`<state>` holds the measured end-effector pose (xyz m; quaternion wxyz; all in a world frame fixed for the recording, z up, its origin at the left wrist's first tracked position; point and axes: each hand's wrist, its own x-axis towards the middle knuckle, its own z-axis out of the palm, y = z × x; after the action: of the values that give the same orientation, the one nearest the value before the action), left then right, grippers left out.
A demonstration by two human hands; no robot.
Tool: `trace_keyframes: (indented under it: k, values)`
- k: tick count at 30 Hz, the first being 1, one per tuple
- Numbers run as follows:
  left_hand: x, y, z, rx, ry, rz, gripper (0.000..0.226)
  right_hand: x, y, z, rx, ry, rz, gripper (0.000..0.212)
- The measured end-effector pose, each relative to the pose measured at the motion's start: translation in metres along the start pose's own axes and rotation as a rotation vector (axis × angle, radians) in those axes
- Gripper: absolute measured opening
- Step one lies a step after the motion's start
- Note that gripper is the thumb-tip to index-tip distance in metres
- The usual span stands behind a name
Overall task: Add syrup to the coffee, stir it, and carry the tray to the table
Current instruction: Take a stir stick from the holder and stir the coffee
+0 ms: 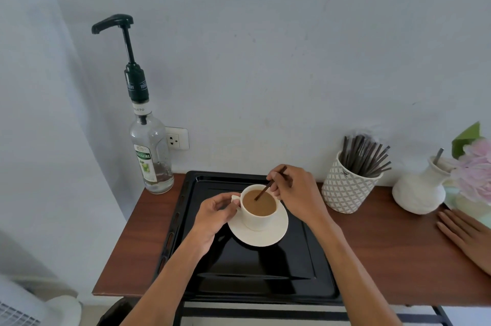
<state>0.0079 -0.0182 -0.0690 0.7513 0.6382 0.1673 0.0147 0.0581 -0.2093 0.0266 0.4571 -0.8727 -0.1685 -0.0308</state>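
A white cup point(256, 220) of light brown coffee point(261, 205) stands on a white saucer point(276, 232) in the far part of a black tray point(255, 267). My left hand point(216, 213) pinches the cup's handle. My right hand point(295, 187) grips a thin dark stir stick point(263, 191) whose lower end dips into the coffee. A clear syrup bottle point(151, 150) with a dark green pump stands at the counter's back left corner, apart from both hands.
A patterned cup of several dark stir sticks point(350, 187) and a white vase point(422, 190) with pink flowers stand on the brown counter point(385, 251) to the right. Another person's hand point(465, 238) rests flat at the right edge. A wall socket point(176, 138) sits behind the bottle.
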Motion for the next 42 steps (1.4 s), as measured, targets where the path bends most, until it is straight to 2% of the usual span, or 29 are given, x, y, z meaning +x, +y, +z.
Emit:
trace_keyframes:
  k: [5,10,13,17,20,25,28,34,39,42]
  values:
    - [0.002,0.0,-0.002,-0.001,-0.02,0.007,0.015,-0.003,0.007,-0.019,-0.209,0.052,-0.014,0.026]
    - [0.002,-0.002,-0.002,-0.016,-0.014,0.009,0.013,-0.015,0.006,-0.016,-0.007,-0.066,0.07,0.03]
    - [0.002,-0.003,-0.002,-0.009,-0.022,0.012,0.014,-0.013,0.0,-0.001,0.082,-0.033,0.05,0.028]
    - [0.002,-0.003,-0.002,-0.008,-0.027,0.012,0.015,-0.005,0.001,-0.003,-0.127,0.091,0.007,0.025]
    - [0.003,-0.003,-0.002,-0.008,-0.022,0.013,0.014,-0.011,0.01,-0.019,-0.244,0.114,0.045,0.028]
    - [0.003,-0.002,-0.003,0.007,-0.024,0.012,0.014,-0.021,0.011,-0.009,-0.079,-0.001,0.081,0.03]
    - [0.003,-0.002,-0.003,0.002,-0.025,0.017,0.015,-0.018,0.002,0.008,-0.014,0.067,0.044,0.028]
    - [0.004,-0.004,-0.001,-0.028,-0.019,0.013,0.014,-0.02,0.011,-0.013,-0.299,0.137,0.034,0.026]
    - [0.006,-0.006,0.001,-0.043,-0.007,0.006,0.013,-0.032,0.008,-0.007,-0.105,0.033,0.066,0.031]
    - [0.006,-0.005,0.0,-0.03,-0.015,0.01,0.014,-0.026,0.001,0.007,-0.097,0.078,0.043,0.028]
